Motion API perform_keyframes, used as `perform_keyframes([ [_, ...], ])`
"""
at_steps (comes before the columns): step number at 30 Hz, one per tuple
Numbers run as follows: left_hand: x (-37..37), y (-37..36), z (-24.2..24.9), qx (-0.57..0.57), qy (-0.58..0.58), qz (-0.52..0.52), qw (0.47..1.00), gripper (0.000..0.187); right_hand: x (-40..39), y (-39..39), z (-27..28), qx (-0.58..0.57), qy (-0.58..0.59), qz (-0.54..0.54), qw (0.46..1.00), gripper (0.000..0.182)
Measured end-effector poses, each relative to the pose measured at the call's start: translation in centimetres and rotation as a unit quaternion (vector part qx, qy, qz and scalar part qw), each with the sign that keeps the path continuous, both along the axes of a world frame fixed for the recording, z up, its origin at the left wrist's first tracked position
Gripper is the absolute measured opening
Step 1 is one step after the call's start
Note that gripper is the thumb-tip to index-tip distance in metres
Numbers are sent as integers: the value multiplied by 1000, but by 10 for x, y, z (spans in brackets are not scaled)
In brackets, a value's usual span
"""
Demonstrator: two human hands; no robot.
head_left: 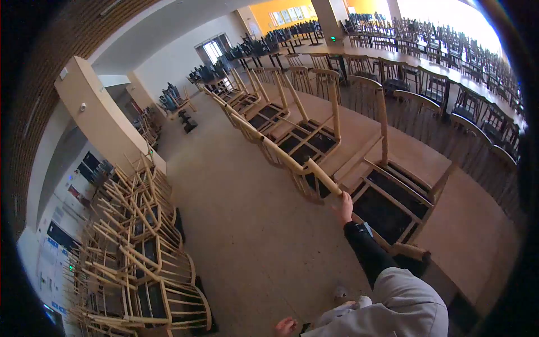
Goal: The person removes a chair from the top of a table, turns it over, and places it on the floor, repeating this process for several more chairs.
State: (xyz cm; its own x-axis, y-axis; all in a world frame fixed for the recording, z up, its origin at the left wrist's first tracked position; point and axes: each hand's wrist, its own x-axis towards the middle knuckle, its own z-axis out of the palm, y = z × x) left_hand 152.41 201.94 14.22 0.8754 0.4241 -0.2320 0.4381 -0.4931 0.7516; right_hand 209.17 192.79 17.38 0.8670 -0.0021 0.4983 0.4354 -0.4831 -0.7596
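Observation:
My right hand (343,209), in a black sleeve, is closed round the end of a wooden leg of the nearest chair (324,177). That chair lies upside down on the long tabletop (457,244), its dark seat underside facing up and its other legs sticking out. Low at the bottom edge is my left hand (286,326), fingers curled, with nothing visible in it; part of it is cut off. Beyond the nearest chair, more upturned chairs (307,147) run along the same table.
Stacked wooden chairs (149,253) stand at left beside a pillar (106,115). Brown floor (236,236) runs between them and the table. Upright chairs (365,78) line the table's far side, with further tables and chairs behind. Dark chairs (174,100) stand farther down the aisle.

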Motion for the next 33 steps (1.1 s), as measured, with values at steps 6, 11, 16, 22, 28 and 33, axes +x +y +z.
perform_keyframes([
  [6, 66, 12, 47, 8, 66, 39, 997, 35, 97, 36, -112, 364, 99, 139, 916, 40],
  [11, 97, 21, 66, 78, 149, -138, 976, 32, 80, 8, -78, 285, 217, 105, 928, 23],
  [16, 113, 33, 42, 167, -2, -120, 979, 28, 12, -32, 108, 153, 58, 21, 986, 19],
  [22, 208, 68, -39, -428, 62, 247, 867, 27, -38, -98, 198, 284, 90, 35, 954, 15],
  [28, 282, 88, -62, -411, 1, 17, 912, 37, -107, -180, 280, 566, 13, 110, 817, 13],
  [33, 301, 95, -17, -551, 138, -36, 822, 45, -193, -221, 315, 577, -28, 94, 811, 11],
])
